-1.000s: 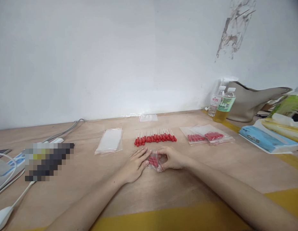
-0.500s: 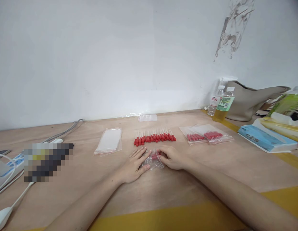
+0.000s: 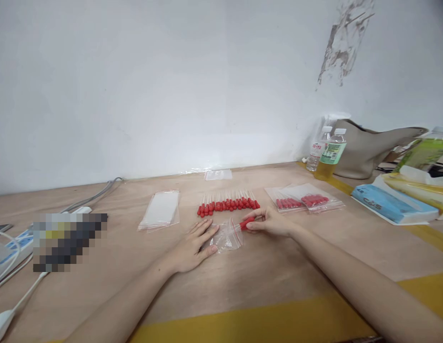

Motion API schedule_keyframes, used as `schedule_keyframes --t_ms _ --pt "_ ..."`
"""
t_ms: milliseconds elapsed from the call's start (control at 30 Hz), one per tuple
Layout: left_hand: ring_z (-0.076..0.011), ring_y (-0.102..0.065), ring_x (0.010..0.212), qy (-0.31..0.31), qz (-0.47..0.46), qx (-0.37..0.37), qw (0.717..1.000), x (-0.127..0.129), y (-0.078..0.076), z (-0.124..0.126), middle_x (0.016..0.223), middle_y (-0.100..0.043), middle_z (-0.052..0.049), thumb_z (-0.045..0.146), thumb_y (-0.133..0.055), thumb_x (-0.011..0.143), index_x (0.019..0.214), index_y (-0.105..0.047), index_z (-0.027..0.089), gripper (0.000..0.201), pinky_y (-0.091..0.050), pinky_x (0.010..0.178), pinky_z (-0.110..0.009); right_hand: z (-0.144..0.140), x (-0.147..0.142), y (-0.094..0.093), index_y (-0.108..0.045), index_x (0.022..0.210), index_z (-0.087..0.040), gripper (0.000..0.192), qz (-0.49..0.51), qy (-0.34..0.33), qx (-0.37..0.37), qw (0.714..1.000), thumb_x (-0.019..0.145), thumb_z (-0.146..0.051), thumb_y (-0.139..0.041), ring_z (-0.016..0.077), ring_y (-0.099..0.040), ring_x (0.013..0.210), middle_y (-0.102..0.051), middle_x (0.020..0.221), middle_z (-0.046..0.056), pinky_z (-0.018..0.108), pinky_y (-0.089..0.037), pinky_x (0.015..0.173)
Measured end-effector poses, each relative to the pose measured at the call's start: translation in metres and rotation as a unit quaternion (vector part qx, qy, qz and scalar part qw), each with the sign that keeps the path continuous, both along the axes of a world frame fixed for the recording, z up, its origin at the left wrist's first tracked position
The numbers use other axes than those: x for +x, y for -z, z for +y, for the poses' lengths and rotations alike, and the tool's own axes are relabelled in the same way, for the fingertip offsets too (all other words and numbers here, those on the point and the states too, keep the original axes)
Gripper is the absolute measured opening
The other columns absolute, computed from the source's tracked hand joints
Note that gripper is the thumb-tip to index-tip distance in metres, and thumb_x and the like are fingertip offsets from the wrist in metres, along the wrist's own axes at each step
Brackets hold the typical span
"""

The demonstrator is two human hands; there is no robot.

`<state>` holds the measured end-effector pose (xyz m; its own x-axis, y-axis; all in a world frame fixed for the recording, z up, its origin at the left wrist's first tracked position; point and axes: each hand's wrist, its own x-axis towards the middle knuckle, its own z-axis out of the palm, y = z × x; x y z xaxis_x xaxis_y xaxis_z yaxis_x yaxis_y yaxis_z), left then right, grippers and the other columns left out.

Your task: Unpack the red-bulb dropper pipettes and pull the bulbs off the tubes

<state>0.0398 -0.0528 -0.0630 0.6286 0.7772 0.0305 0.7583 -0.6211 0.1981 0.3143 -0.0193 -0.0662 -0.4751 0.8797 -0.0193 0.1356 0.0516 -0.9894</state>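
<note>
Pressure from the left hand (image 3: 193, 244), laid flat with its fingers spread, pins the small clear zip bag (image 3: 226, 238) to the desk (image 3: 278, 271). The right hand (image 3: 269, 222) pinches a bunch of red-tipped sticks (image 3: 246, 223) at the bag's red-edged mouth, their red ends just at the opening. Judging from this, the sticks go best kept parallel and tight together, level with the mouth, while the left hand holds the bag's far end so that the film does not bunch or slide.

Behind the hands, a row of loose red-tipped sticks (image 3: 226, 205) lies on the desk, with a stack of empty bags (image 3: 160, 215) to the left and filled bags (image 3: 303, 202) to the right. How many sticks the right hand holds cannot be counted, and whether any already lie inside the bag is unclear through the creased film. A blurred patch covers something at the left.
</note>
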Motion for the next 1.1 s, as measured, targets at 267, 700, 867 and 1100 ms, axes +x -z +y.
schedule_keyframes --t_ms 267,700,867,1100 --pt "-0.0228 -0.006 0.132 -0.027 -0.005 -0.031 0.999 -0.015 -0.001 -0.001 0.144 -0.007 0.000 0.054 -0.028 0.085 0.135 -0.017 0.031 0.057 -0.015 0.106 -0.042 0.006 0.035 -0.017 -0.065 0.077 -0.012 0.024 0.113 0.075 -0.139 0.981 0.056 -0.022 -0.074 0.0115 -0.062 0.070 -0.067 0.078 0.006 0.019 -0.050 0.063" --pt "-0.0233 -0.008 0.132 -0.038 -0.010 -0.035 0.999 -0.014 -0.002 -0.002 0.144 -0.009 -0.001 0.055 -0.028 0.084 0.134 -0.018 0.032 0.056 -0.015 0.106 -0.042 0.045 0.032 0.016 -0.066 0.084 -0.017 0.023 -0.159 0.407 0.373 0.818 0.074 -0.033 -0.053 0.0181 -0.060 0.076 -0.066 0.083 0.007 0.031 -0.047 0.073" --pt "-0.0236 -0.010 0.131 -0.025 -0.019 -0.022 0.999 -0.016 0.000 -0.002 0.144 -0.010 -0.001 0.054 -0.029 0.085 0.134 -0.019 0.032 0.055 -0.016 0.106 -0.042 0.049 0.023 0.024 -0.067 0.088 -0.016 0.023 -0.226 0.325 0.406 0.824 0.074 -0.029 -0.054 0.0177 -0.059 0.074 -0.064 0.084 0.008 0.030 -0.047 0.072" --pt "-0.0232 -0.008 0.131 -0.030 -0.007 -0.023 0.999 -0.015 0.000 -0.002 0.144 -0.008 0.000 0.054 -0.026 0.085 0.135 -0.017 0.033 0.055 -0.015 0.106 -0.043 0.049 0.028 0.027 -0.063 0.098 -0.018 0.031 -0.238 0.248 0.373 0.862 0.074 -0.035 -0.055 0.0193 -0.058 0.086 -0.061 0.100 0.009 0.032 -0.046 0.077"
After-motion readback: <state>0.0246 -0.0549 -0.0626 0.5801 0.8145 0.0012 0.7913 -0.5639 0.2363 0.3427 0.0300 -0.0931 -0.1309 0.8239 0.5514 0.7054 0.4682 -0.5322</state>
